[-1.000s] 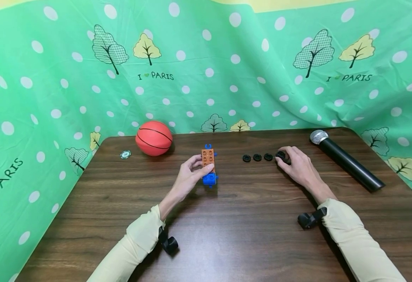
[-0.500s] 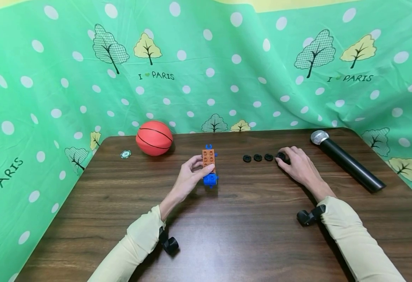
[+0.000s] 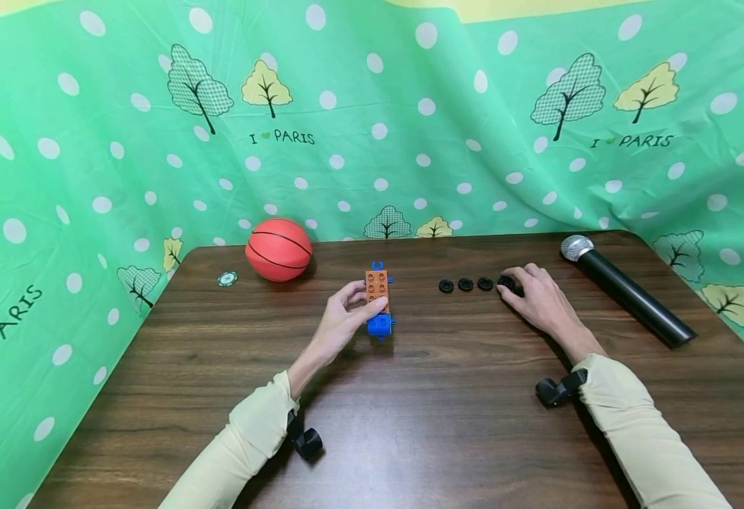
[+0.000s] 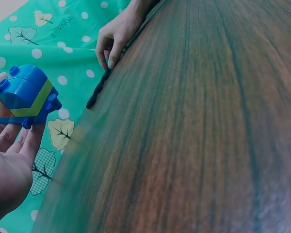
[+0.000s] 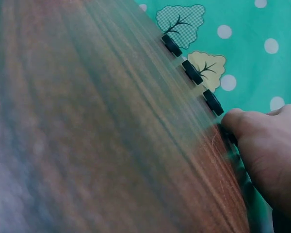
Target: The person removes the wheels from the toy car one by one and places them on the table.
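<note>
In the head view my left hand (image 3: 340,322) grips a toy block vehicle body (image 3: 377,280), orange on top with a blue end, a blue hook and small blue side pegs. The left wrist view shows its rounded blue end (image 4: 29,87) with a yellow stripe, held above the fingers. Over to the right, my right hand (image 3: 542,302) pinches a black toy wheel (image 3: 508,283) lying on the table, partly hidden by the fingers. Three more black wheels (image 3: 465,284) lie in a row to its left; the right wrist view shows these wheels (image 5: 192,73) too.
A red ball (image 3: 279,249) with black lines sits at the back left, beside a small round chip (image 3: 227,278). At the right lies a black microphone (image 3: 633,295) with a silver head. Behind the wooden table (image 3: 410,424) hangs a green dotted cloth (image 3: 372,92).
</note>
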The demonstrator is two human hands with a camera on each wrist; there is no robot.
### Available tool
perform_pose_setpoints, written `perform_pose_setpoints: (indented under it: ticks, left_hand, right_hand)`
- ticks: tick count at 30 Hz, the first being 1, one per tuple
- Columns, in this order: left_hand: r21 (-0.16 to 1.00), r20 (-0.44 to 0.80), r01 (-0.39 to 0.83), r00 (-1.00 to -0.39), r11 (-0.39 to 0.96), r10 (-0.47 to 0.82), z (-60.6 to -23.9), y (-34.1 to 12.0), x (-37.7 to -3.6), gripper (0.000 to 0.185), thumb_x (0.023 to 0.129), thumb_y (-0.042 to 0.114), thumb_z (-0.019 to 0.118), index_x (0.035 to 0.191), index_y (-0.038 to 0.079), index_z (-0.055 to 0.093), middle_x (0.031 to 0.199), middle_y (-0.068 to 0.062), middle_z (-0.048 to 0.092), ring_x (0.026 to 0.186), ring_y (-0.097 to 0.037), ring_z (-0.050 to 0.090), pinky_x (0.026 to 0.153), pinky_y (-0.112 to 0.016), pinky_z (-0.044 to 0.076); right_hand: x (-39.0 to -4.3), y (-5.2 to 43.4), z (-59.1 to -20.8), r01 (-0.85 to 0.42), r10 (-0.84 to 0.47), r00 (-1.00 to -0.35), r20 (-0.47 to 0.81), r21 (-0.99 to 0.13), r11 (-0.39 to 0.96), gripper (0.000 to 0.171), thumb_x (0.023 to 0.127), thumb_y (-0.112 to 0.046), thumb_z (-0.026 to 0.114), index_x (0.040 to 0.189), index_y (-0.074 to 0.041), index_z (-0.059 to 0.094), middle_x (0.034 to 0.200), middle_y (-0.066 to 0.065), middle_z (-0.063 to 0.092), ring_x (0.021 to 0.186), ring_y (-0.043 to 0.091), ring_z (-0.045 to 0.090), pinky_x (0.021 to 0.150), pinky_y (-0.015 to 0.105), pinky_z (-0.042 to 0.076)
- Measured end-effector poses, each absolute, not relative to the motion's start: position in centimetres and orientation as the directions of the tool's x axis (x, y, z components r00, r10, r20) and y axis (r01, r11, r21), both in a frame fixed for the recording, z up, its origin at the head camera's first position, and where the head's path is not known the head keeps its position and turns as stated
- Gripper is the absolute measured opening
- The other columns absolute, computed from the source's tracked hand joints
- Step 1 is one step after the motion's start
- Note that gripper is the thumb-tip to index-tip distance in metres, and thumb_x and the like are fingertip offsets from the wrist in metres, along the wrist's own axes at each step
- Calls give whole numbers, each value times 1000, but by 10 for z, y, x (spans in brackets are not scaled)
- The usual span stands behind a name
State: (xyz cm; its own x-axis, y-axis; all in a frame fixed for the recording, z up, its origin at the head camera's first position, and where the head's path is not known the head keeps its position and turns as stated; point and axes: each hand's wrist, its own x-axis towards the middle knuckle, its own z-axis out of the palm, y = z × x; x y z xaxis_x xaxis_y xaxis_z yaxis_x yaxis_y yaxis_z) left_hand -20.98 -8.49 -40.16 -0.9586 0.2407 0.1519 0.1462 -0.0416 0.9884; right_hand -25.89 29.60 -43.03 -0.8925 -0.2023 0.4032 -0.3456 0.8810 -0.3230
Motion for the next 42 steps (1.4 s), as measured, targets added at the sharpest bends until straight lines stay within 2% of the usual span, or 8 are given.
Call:
perform_pose_setpoints:
  ticks: [8,12,15,20,25,29,36,42]
  left_hand:
    - [989,145,139,-958,-44,248,-401,-85,-210,42,97,14,70,134,-3,60,110,-14,72,103,-25,72,93,-32,54]
    - [990,143,136,-952,-44,270,-400,-86,-209,46,98,13,70,139,-3,58,112,-16,73,104,-27,71,94,-33,53]
    - [990,138,136,-943,-30,304,-399,-86,-210,49,98,13,70,142,-2,57,114,-17,73,107,-27,71,96,-33,53]
    - [993,104,116,-918,8,383,-397,-86,-210,55,100,14,69,149,-2,51,120,-19,72,113,-28,69,98,-34,52]
    - [992,56,102,-890,78,453,-395,-86,-209,58,101,18,68,152,-2,48,125,-18,70,113,-25,67,95,-33,53]
    - [990,27,100,-832,102,555,-394,-87,-208,54,102,17,66,150,-1,51,121,-17,72,108,-24,68,91,-31,54]
    - [988,-14,103,-691,118,722,-391,-91,-206,52,101,17,60,149,-3,51,108,-14,75,101,-27,68,86,-28,52]
    - [968,-25,168,-677,187,736,-390,-92,-204,54,99,26,63,147,3,56,114,-7,73,100,-17,64,89,-28,50]
  right_hand:
    - [-253,293,-426,-325,-164,-903,396,-385,864,37,101,-19,66,126,8,61,110,28,57,96,44,54,80,61,44]
    - [-246,281,-418,-377,-177,-874,453,-399,836,33,101,-18,66,124,6,63,106,23,59,94,39,56,79,57,46]
    - [-240,264,-411,-499,-244,-799,549,-380,779,25,97,-10,71,117,3,67,98,15,61,88,30,57,75,46,46]
    - [-227,227,-398,-729,-401,-607,686,-280,625,26,88,-2,78,113,-1,69,94,8,62,85,23,58,74,30,44]
    - [-211,193,-387,-845,-508,-477,717,-215,490,33,100,-25,71,123,-1,67,108,8,65,95,26,63,84,31,50]
    - [-199,176,-384,-865,-548,-464,696,-222,450,50,106,-42,56,133,0,63,121,11,62,107,26,63,89,38,53]
    - [-185,167,-386,-880,-628,-465,624,-244,408,55,106,-44,54,140,-2,59,131,12,60,115,24,61,94,39,54]
    - [-178,168,-392,-884,-623,-464,630,-283,372,51,107,-42,54,134,0,63,127,9,63,113,21,62,97,29,49]
